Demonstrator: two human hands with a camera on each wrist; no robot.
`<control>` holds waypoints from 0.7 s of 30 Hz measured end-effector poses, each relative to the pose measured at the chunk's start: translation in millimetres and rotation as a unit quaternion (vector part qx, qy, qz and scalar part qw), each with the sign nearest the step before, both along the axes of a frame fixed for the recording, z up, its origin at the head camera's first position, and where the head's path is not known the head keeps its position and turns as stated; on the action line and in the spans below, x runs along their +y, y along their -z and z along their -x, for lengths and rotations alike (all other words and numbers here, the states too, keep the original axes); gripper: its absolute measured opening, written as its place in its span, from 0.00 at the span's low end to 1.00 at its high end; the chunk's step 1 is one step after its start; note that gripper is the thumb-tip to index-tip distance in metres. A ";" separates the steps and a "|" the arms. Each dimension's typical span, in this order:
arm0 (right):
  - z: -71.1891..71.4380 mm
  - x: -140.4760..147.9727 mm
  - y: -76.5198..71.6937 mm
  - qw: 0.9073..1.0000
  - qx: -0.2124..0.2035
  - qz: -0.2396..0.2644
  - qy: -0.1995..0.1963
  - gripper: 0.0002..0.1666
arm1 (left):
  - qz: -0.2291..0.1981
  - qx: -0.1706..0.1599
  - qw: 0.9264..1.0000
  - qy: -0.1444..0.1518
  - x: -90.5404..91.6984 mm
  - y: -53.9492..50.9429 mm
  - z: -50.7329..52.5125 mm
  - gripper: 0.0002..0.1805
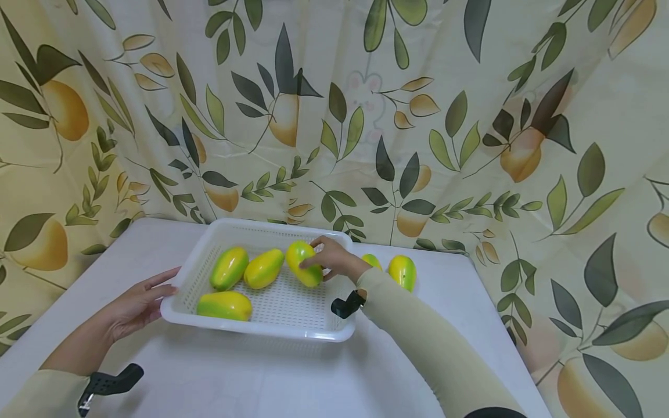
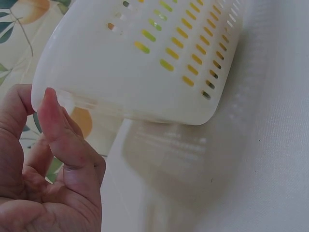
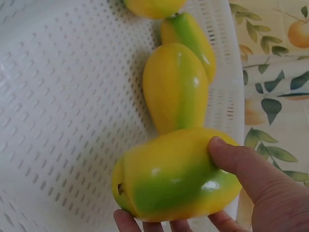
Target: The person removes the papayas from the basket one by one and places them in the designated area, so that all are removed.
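Observation:
A white perforated plastic basket (image 1: 292, 334) sits on the table, with three yellow-green mangoes lying at its left: one upper left (image 1: 230, 269), one in the middle (image 1: 263, 269) and one near the front (image 1: 225, 306). My left hand (image 1: 137, 305) pinches the rim at the basket's left end; the left wrist view shows thumb and finger on the basket edge (image 2: 43, 96). Over the basket's right part, my right hand (image 1: 337, 258) grips another mango (image 1: 302, 264). In the right wrist view, its thumb lies across the top of this mango (image 3: 178, 174), with fingertips beneath.
Two more mangoes lie on the table right of the basket: one whole (image 1: 402, 271), one partly hidden behind the right wrist (image 1: 372, 260). A white cloth covers the table (image 1: 251, 377). A fruit-and-leaf patterned curtain (image 1: 334, 145) hangs behind it.

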State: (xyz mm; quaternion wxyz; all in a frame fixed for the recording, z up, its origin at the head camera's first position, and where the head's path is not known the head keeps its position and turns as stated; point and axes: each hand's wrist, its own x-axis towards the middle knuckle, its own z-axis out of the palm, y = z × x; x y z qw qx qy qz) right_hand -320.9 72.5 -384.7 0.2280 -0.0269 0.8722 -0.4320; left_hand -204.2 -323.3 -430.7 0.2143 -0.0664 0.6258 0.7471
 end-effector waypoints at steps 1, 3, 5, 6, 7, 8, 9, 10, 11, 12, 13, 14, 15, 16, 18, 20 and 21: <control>0.3 0.6 -1.4 1.000 -0.006 0.004 0.001 0.39 | 0.000 0.000 1.000 -0.001 0.1 -0.1 0.0 0.21; 1.0 1.7 -3.6 1.000 -0.015 0.009 0.005 0.39 | 0.001 -0.001 1.000 -0.003 0.3 0.0 -0.1 0.21; 1.6 2.9 -5.2 1.000 -0.022 0.014 0.008 0.40 | 0.001 -0.001 1.000 -0.004 0.5 0.2 -0.2 0.21; 2.1 3.2 -5.8 0.999 -0.025 0.018 0.012 0.40 | 0.002 -0.001 1.000 -0.005 0.6 0.3 -0.2 0.22; 2.4 3.5 -6.4 0.999 -0.028 0.021 0.015 0.40 | 0.003 0.000 1.000 -0.005 0.7 0.4 -0.2 0.22; 2.8 3.8 -6.9 0.999 -0.031 0.025 0.018 0.40 | 0.004 0.000 1.000 -0.005 0.7 0.4 -0.2 0.22; 3.1 4.1 -7.4 0.999 -0.034 0.029 0.021 0.41 | 0.005 0.000 1.000 -0.006 0.8 0.4 -0.2 0.22; 3.5 4.5 -7.9 0.998 -0.038 0.033 0.024 0.41 | 0.005 0.000 1.000 -0.006 0.8 0.5 -0.2 0.22; 3.9 4.7 -8.4 0.998 -0.041 0.037 0.027 0.41 | 0.006 0.000 1.000 -0.006 0.9 0.5 -0.2 0.22; 4.2 5.2 -8.8 0.998 -0.046 0.041 0.030 0.41 | 0.006 0.000 1.000 -0.006 0.9 0.4 -0.2 0.22; 4.3 5.5 -9.7 0.997 -0.049 0.043 0.033 0.41 | 0.006 -0.001 1.000 -0.006 0.9 0.4 -0.2 0.22; 4.5 6.1 -10.3 0.997 -0.053 0.048 0.036 0.41 | 0.006 -0.001 1.000 -0.006 1.0 0.3 -0.2 0.22; 4.7 6.7 -11.0 0.996 -0.057 0.052 0.039 0.42 | 0.006 -0.001 1.000 -0.007 1.1 0.3 -0.2 0.22; 4.8 7.4 -11.8 0.996 -0.061 0.058 0.042 0.42 | 0.007 -0.002 1.000 -0.006 1.2 0.2 -0.2 0.22; 4.8 8.9 -13.5 0.994 -0.069 0.069 0.048 0.43 | 0.008 -0.002 1.000 -0.006 1.4 0.2 -0.2 0.22; 4.5 10.5 -15.6 0.993 -0.077 0.079 0.052 0.44 | 0.010 -0.003 1.000 -0.006 1.5 0.2 -0.3 0.22; 4.4 11.3 -16.7 0.992 -0.080 0.082 0.053 0.44 | 0.010 -0.003 1.000 -0.006 1.5 0.3 -0.3 0.22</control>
